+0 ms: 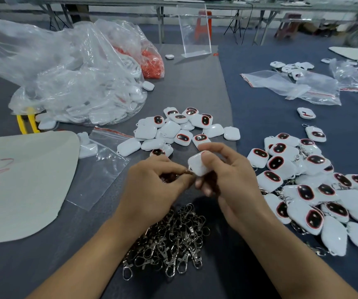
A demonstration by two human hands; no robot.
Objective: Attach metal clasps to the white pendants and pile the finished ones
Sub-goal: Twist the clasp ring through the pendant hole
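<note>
Grey felt covers the tabletop [195, 83]; a darker blue cloth [260, 117] lies along its right side. Background tables are blurred.

Hands, centre of view, raised just above the tabletop:
- Your right hand [234, 180] holds one white pendant [197, 165], plain side up. The grip is clamped on it, thumb on top and fingers curled underneath.
- Your left hand [152, 186] has its grip closed together on a small metal clasp [187, 172], pinched at the pendant's lower left corner. The clasp touches the pendant; you cannot tell whether it is hooked on, as your fingertips hide most of it.

Stock:
- A heap of loose clasps [173, 240] lies below and between your wrists.
- The unfinished pendants [180, 130] sit just beyond your hands, some showing a dark, red-rimmed face.
- The finished pile [316, 190] spreads over the blue cloth to your right, with clasps showing among the pendants.

Surroundings:
- A large clear plastic bag [76, 87] of white parts is at far left, with a bag of red pieces [152, 61] behind it.
- An empty zip bag [100, 165] lies flat to the left of your left hand, beside a pale sheet [22, 180] with red marks.
- A yellow-handled tool [27, 124] pokes out under the large bag.
- A clear acrylic stand [195, 33] stands upright at the far edge.
- More zip bags [281, 83] lie at far right.
</note>
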